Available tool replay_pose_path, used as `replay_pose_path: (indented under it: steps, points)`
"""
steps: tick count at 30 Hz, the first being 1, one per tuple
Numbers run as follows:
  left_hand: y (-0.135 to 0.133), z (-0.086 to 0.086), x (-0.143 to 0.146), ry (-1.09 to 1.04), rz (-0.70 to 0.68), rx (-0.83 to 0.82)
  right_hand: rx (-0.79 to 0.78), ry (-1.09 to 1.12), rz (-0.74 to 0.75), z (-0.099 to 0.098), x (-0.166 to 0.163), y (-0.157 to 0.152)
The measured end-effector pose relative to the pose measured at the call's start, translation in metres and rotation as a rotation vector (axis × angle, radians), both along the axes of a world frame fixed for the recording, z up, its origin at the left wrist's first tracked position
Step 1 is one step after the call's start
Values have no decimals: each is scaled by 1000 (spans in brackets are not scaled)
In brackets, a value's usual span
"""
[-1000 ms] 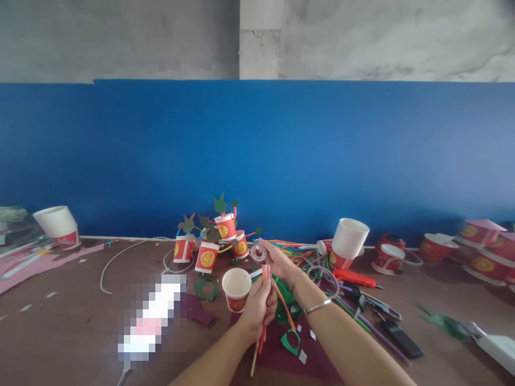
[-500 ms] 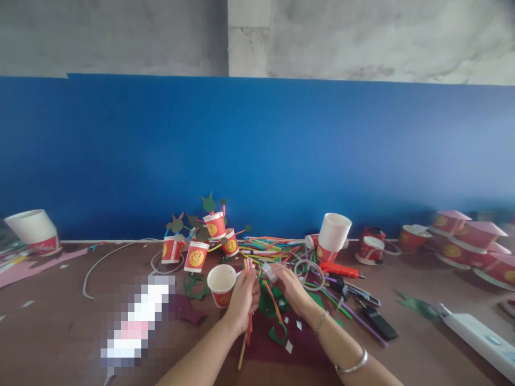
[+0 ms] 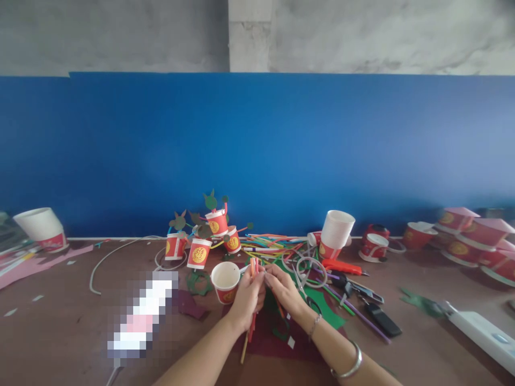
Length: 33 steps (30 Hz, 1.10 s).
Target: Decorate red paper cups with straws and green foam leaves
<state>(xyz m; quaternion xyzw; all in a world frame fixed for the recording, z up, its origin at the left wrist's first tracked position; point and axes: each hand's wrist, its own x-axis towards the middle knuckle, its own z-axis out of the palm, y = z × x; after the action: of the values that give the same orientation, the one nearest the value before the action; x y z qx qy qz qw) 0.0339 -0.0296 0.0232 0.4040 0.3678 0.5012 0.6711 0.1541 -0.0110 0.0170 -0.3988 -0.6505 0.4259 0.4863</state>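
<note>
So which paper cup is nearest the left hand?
The upright, open-mouthed cup just beside the left hand. It sits in front of the decorated cups, while the tall white cup stack and all others are farther off.

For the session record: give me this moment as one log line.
left hand: gripping bundled straws; right hand: beside straws' upper ends, grip unclear; paper cup: open side up, left of left hand

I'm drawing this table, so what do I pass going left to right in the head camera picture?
White paper cup stack with red bottom → open red and white paper cup → bare left hand holding thin red and orange straws → bare right hand → another white paper cup stack → red paper cups with pink paper tops.
</note>
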Motion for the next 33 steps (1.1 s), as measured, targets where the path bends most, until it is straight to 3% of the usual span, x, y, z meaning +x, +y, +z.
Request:
replay_pose_path:
  steps: [13,22,33]
  points:
    - [3,-3,-3,-27,-28,-8,17,-17,5,1,1,-4]
    - [2,-2,-3,-23,-57,-19,3,4,-78,2,3,-2]
    - [0,1,-5,-31,-44,1,37,56,45,2,4,-3]
